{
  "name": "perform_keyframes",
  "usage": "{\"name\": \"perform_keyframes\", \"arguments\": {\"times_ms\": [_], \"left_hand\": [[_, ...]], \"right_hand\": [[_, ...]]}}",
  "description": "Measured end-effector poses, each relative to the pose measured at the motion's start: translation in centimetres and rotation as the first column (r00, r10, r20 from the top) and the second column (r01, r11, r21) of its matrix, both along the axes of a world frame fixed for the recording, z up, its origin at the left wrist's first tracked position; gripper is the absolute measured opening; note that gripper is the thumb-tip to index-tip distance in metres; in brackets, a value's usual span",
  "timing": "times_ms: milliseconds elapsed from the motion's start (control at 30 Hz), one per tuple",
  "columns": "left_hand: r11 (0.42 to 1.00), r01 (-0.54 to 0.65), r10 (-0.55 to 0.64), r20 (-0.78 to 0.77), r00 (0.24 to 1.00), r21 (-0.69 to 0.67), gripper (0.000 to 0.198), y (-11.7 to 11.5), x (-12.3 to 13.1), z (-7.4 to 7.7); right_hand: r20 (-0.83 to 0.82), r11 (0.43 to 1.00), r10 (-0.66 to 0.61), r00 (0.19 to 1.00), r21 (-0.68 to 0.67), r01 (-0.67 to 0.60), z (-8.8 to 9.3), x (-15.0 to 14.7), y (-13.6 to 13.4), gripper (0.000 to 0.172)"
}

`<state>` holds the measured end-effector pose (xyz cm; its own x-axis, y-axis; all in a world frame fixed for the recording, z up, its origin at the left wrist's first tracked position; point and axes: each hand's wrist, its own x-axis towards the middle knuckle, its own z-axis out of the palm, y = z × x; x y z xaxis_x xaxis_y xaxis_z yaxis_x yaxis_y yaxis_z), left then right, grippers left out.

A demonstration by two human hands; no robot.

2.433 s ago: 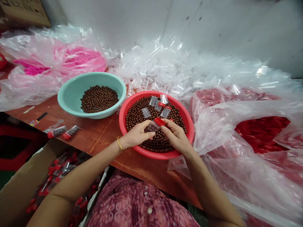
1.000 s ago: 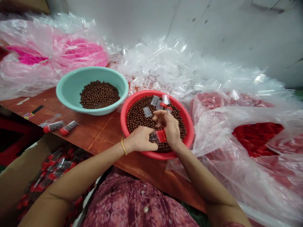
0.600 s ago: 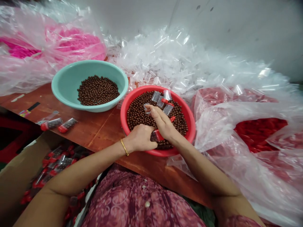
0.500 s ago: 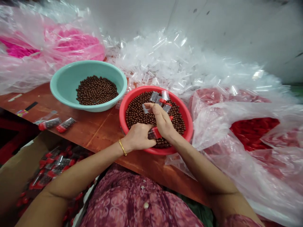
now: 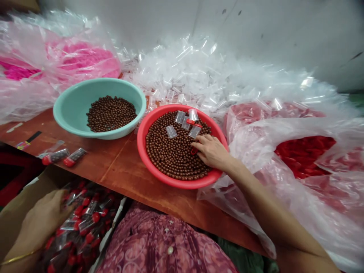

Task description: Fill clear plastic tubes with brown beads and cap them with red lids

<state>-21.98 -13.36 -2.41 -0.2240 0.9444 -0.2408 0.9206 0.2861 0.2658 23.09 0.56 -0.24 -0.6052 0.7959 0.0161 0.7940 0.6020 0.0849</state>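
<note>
My right hand (image 5: pixel 212 151) reaches into the red basin (image 5: pixel 140 151), fingers bent around a small red cap (image 5: pixel 194 151) lying among brown balls (image 5: pixel 173 161). Just beyond those fingers, several clear plastic tubes (image 5: pixel 171 131) and more red caps rest on the balls. My left hand (image 5: pixel 47 212) is low at the left, inside a cardboard box (image 5: pixel 13 216) heaped with red-capped tubes (image 5: pixel 85 223). It is smeared by motion and its fingertips are hidden, so whether it holds a tube does not show.
A turquoise bowl (image 5: pixel 61 110) with brown balls stands left of the basin. Two filled, red-capped tubes (image 5: pixel 74 157) lie near the table edge. Clear tubes (image 5: pixel 184 72) pile up at the back. Plastic bags hold pink pieces (image 5: pixel 85 57) and red pieces (image 5: pixel 304 155).
My left hand has left the basin and dropped into the box at lower left; the filled tube between my hands is gone from there. My right hand has shifted right, down to a red cap.
</note>
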Motion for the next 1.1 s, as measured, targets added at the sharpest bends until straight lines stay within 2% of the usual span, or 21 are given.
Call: {"name": "perform_keyframes", "arguments": {"times_ms": [67, 133, 200, 267, 300, 367, 433, 500, 567, 667, 733, 800, 900, 967, 1033, 1100], "left_hand": [[0.986, 0.044, -0.040, -0.026, 0.999, 0.159, 0.013, 1.1, 0.8, 1.2], [0.931, 0.142, -0.128, -0.063, 0.990, 0.337, 0.015, 3.3, 3.6, 3.0], [0.800, 0.378, -0.360, -0.131, 0.924, 0.467, 0.017, 6.6, 7.4, 4.6], [0.578, 0.611, -0.576, -0.260, 0.775, 0.541, 0.020, 10.5, 11.6, 5.4], [0.488, 0.707, -0.651, -0.327, 0.686, 0.511, 0.023, 12.6, 13.6, 5.5], [0.350, 0.853, -0.757, -0.420, 0.501, 0.387, 0.027, 16.8, 17.2, 5.0], [0.258, 0.933, -0.806, -0.477, 0.351, 0.252, 0.027, 20.4, 20.1, 3.9], [0.207, 0.969, -0.839, -0.485, 0.245, 0.132, 0.021, 22.9, 21.8, 2.9], [0.184, 0.982, -0.861, -0.475, 0.183, 0.044, 0.017, 24.0, 22.6, 2.4], [0.220, 0.973, -0.856, -0.494, 0.154, -0.077, 0.021, 23.4, 22.9, 2.5], [0.245, 0.957, -0.858, -0.496, 0.138, -0.158, 0.024, 22.2, 23.4, 2.8], [0.239, 0.952, -0.888, -0.439, 0.135, -0.193, 0.025, 21.0, 24.4, 2.6], [0.222, 0.960, -0.931, -0.329, 0.156, -0.172, 0.023, 19.9, 26.5, 1.3], [0.231, 0.961, -0.937, -0.301, 0.178, -0.151, 0.023, 19.7, 27.6, 0.5], [0.269, 0.954, -0.927, -0.305, 0.219, -0.130, 0.024, 19.6, 28.1, 0.0], [0.328, 0.939, -0.919, -0.267, 0.291, -0.104, 0.024, 19.4, 28.4, 0.0]], "right_hand": [[0.043, 0.999, -0.030, 0.999, 0.047, 0.028, -0.7, -0.6, -0.2, 0.025], [0.011, 0.995, -0.067, 0.998, 0.073, 0.066, -1.0, -0.9, -0.2, 0.019], [-0.076, 0.991, -0.118, 0.990, 0.055, 0.122, -1.1, -0.7, -0.2, 0.016], [-0.204, 0.979, -0.199, 0.959, 0.000, 0.203, -1.3, -0.3, -0.3, 0.016], [-0.282, 0.969, -0.247, 0.927, -0.037, 0.246, -1.5, 0.0, -0.3, 0.018], [-0.462, 0.939, -0.338, 0.820, -0.106, 0.327, -1.9, 0.4, -0.3, 0.024], [-0.632, 0.912, -0.383, 0.674, -0.142, 0.385, -2.3, 0.7, -0.2, 0.029], [-0.756, 0.892, -0.385, 0.530, -0.156, 0.425, -2.6, 0.9, -0.1, 0.031], [-0.829, 0.874, -0.382, 0.408, -0.181, 0.450, -2.7, 1.0, 0.0, 0.032], [-0.884, 0.873, -0.370, 0.285, -0.227, 0.432, -2.6, 1.0, 0.1, 0.031], [-0.899, 0.891, -0.350, 0.265, -0.231, 0.390, -2.4, 0.9, 0.1, 0.028], [-0.900, 0.910, -0.330, 0.284, -0.224, 0.350, -2.3, 0.8, 0.1, 0.025], [-0.901, 0.921, -0.313, 0.300, -0.210, 0.329, -2.1, 0.7, 0.1, 0.023], [-0.906, 0.915, -0.318, 0.279, -0.216, 0.340, -2.0, 0.7, 0.0, 0.023], [-0.915, 0.905, -0.326, 0.240, -0.228, 0.359, -1.8, 0.7, -0.1, 0.023], [-0.928, 0.898, -0.322, 0.190, -0.235, 0.373, -1.8, 0.8, -0.2, 0.025]]}}
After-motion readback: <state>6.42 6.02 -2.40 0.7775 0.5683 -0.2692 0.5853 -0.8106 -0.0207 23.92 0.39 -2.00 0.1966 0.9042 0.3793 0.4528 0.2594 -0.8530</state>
